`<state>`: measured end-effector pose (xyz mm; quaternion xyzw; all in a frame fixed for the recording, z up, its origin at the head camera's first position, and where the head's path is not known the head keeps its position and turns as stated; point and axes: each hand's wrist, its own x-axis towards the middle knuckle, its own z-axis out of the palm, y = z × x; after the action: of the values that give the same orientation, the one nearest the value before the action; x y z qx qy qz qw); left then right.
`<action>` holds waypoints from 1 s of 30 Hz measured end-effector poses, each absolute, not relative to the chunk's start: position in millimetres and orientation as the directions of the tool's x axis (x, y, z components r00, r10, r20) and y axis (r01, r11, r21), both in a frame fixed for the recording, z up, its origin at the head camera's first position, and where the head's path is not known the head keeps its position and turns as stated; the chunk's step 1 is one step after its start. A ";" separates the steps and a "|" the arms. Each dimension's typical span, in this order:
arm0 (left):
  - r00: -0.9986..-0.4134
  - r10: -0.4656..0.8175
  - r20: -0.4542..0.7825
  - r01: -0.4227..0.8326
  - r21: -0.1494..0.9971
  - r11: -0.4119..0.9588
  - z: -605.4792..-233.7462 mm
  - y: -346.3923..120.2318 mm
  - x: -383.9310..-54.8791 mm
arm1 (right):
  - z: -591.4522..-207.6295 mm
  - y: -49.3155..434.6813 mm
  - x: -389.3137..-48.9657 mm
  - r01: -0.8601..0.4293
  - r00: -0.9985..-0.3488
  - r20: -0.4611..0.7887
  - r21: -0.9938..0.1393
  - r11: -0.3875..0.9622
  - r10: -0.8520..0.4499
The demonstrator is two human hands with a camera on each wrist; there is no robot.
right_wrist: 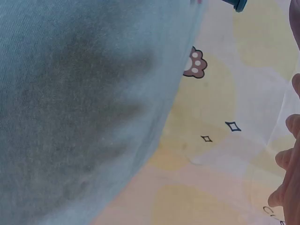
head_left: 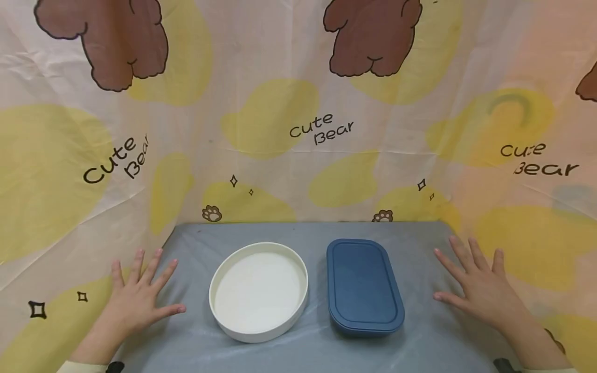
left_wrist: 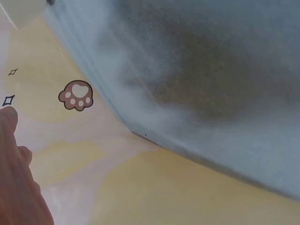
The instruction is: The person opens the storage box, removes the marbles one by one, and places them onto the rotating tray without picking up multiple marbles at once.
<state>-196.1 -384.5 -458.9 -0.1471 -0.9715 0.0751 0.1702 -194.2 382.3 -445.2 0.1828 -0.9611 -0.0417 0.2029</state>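
Note:
A round white shallow dish (head_left: 258, 290) with a raised rim sits on the grey-blue table, left of centre. Beside it on the right is a rectangular blue box (head_left: 364, 285) with its lid on. My left hand (head_left: 135, 300) is held with fingers spread, to the left of the dish and apart from it. On the other side, my right hand (head_left: 485, 295) has its fingers spread too, right of the box and not touching it. Neither hand holds anything. Only part of each hand shows in the wrist views, at the outer edge.
The grey-blue cloth-covered table (head_left: 186, 259) has edges at the back and sides. Behind and around it hangs a pale curtain (head_left: 261, 171) printed with bears, yellow patches and lettering. Hand shadows fall on the tabletop in both wrist views.

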 end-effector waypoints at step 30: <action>-0.921 0.331 0.205 0.370 0.199 0.907 -434.5 -318.5 -206.5 | -444.3 355.2 -192.6 -0.408 -0.833 0.396 0.033 0.912 -0.387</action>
<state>-206.5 -318.5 -434.5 -0.1803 -0.9729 -0.1179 0.0836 -192.6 355.2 -444.3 0.2078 -0.9569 0.0263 0.2010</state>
